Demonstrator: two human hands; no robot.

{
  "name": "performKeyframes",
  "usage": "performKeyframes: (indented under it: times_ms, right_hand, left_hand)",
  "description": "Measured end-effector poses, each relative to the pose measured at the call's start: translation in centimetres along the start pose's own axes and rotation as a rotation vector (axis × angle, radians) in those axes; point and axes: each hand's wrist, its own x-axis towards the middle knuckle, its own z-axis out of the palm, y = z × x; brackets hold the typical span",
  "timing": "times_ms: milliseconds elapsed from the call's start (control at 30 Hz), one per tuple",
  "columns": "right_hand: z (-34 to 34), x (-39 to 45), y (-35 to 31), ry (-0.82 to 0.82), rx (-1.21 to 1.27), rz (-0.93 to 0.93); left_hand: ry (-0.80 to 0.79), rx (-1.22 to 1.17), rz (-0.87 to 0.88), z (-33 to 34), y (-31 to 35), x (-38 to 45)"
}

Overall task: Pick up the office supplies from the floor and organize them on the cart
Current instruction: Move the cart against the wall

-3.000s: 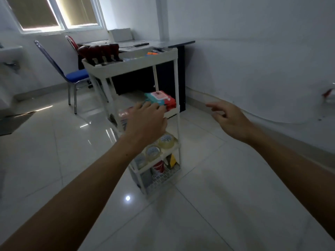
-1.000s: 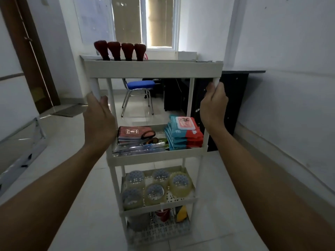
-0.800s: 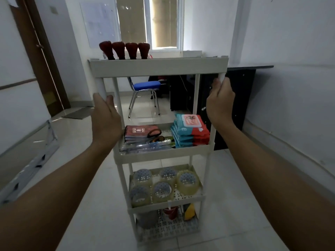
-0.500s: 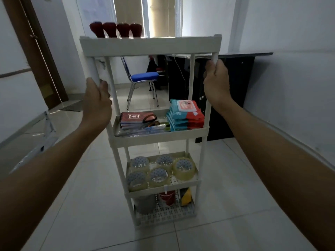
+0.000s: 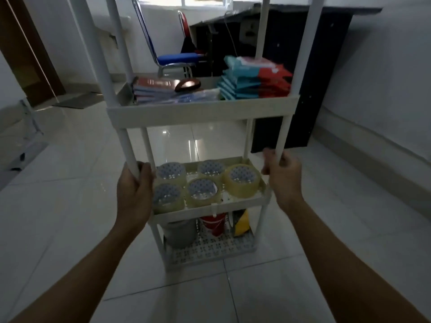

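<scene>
While arms reach forward, left hand (image 5: 134, 192) and right hand (image 5: 283, 177) each clench cart (image 5: 203, 110) post.

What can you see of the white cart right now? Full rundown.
The white cart looks plastic: slim round posts, shallow trays, perforated lower shelves. It stands upright on the tiled floor; its top is out of frame. One tray holds notebooks and teal-red packs; the next five tape rolls; the bottom shelf a grey pot, a red cup and a yellow item. The left hand and right hand each grip a front post.
</scene>
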Motion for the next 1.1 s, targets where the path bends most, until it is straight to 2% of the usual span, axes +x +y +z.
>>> performKeyframes:
  times_ms: [133, 267, 433, 500, 567, 600, 667, 767, 867, 933, 1000, 1100]
  right_hand:
    - [1.5, 2.3, -0.1, 0.157, 0.058, 0.064]
    - [2.3, 2.3, 0.7, 0.234, 0.065, 0.051]
    - [2.1, 1.7, 0.5, 0.222, 0.025, -0.012]
    - [1.7, 0.8, 0.8, 0.133, -0.004, -0.046]
    - [0.5, -1.0, 3.1, 0.047, 0.002, -0.027]
    - [-0.4, -2.2, 5.2, 0.056, 0.017, -0.006]
    - [-1.8, -5.2, 9.6, 0.096, 0.019, 0.048]
    - [-2.2, -8.8, 15.4, 0.058, -0.174, 0.186]
    - [-1.2, -10.1, 17.7, -0.024, -0.249, 0.211]
    - [-0.7, -9.2, 17.8, 0.01, -0.314, 0.202]
    - [-0.7, -7.8, 17.6, 0.011, -0.466, 0.159]
    - [-1.4, -6.2, 17.7, -0.079, -0.67, 0.117]
  left_hand:
    - [0.135, -0.107, -0.062, 0.9, 0.2, 1.1]
    - [0.193, -0.193, -0.134, 1.6, -0.3, 1.1]
    - [0.217, -0.201, -0.12, 1.8, -0.2, 0.9]
    - [0.195, -0.15, -0.078, 1.4, -0.3, 0.5]
    - [0.093, -0.091, -0.02, 0.9, -1.0, -0.4]
    - [0.049, -0.073, 0.005, 0.5, -1.7, -1.1]
    - [0.069, 0.005, 0.042, -0.7, -3.9, -2.9]
    - [0.074, 0.126, -0.028, -2.6, -7.9, -7.2]
    - [-0.077, 0.164, -0.275, -3.5, -10.6, -10.3]
    - [-0.162, 0.181, -0.414, -2.8, -11.1, -11.0]
    - [-0.204, 0.279, -0.395, -1.6, -11.2, -10.6]
    - [-0.125, 0.426, -0.365, -0.7, -11.2, -9.8]
